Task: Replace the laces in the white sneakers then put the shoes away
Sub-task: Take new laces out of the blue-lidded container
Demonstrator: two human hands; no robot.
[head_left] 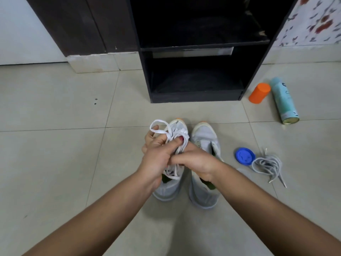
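Frame centre: left hand [156, 156] and right hand [197, 162] both clench flat woven white lace [159, 129], loops spilling above fingers. Mesh sneaker [166, 190] beneath, upper mostly hidden. Second sneaker [203, 134] just right, heel covered by wrist. Right side: tangled grey cord laces [267, 163], round blue lid [245, 156].

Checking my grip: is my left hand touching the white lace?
Touching. In the head view the left hand grips the white lace, whose loop passes over its fingers.
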